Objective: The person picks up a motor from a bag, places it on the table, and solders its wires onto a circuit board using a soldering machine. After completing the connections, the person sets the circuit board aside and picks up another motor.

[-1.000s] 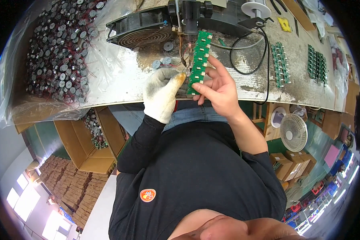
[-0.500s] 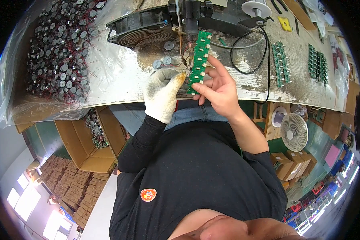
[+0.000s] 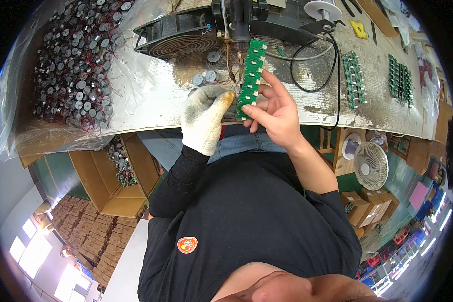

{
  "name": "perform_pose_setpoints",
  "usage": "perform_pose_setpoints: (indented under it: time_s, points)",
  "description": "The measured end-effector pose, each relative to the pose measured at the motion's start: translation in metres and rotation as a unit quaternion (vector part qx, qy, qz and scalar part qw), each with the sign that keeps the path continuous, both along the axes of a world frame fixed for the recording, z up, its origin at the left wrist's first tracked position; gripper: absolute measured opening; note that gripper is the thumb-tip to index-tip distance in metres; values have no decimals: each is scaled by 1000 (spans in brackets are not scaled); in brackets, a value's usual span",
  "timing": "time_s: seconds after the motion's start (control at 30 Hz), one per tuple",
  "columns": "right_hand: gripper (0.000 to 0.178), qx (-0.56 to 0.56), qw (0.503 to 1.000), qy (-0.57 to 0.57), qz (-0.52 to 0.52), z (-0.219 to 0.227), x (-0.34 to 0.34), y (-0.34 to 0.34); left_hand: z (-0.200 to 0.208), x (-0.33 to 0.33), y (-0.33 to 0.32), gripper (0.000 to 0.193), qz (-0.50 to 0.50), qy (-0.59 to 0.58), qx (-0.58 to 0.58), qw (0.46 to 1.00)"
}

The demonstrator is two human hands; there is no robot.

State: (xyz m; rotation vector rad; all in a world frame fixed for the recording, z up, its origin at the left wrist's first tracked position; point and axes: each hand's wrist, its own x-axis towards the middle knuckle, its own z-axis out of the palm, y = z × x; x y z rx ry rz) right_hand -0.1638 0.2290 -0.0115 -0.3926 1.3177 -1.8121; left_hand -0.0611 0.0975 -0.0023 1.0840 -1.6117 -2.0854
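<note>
My right hand (image 3: 277, 110), bare, grips the lower part of a long green circuit board (image 3: 251, 75) with small white connectors along one edge. The thumb lies on its face and the fingers are behind it. The board stands tilted under a black soldering fixture (image 3: 240, 30). Gloved in white, my left hand (image 3: 204, 116) pinches close to the board's left edge, where thin wires (image 3: 233, 86) show at the thumb tip; what lies inside the glove's grip is mostly hidden. Just beyond the glove sit grey round wired discs (image 3: 210, 76). A thin metal nozzle (image 3: 230, 65) points down beside the board.
A large heap of wired discs (image 3: 80, 75) lies on plastic at the left. A black fan (image 3: 181, 40) stands at the back, a spool (image 3: 323, 12) and black cable (image 3: 337, 75) to the right. More green boards (image 3: 355, 80) lie farther right. An open cardboard box (image 3: 105, 186) is below the table.
Both hands keep nearly the same place. The board has shifted very slightly downward; its grip is unchanged.
</note>
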Motion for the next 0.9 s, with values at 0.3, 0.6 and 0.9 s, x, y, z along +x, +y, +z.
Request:
perform_pose_setpoints:
  time_s: [0.3,0.6,0.9]
  points:
    - [74,3,1000,-15,11,1,-1,1,2,6,-2,15,-27,32,-17,999]
    - [73,4,1000,-10,13,2,0,2,6,1,-1,13,-44,-3,-46,998]
    - [73,-7,1000,-13,1,3,-1,-1,4,-3,-4,15,-29,1,0,1000]
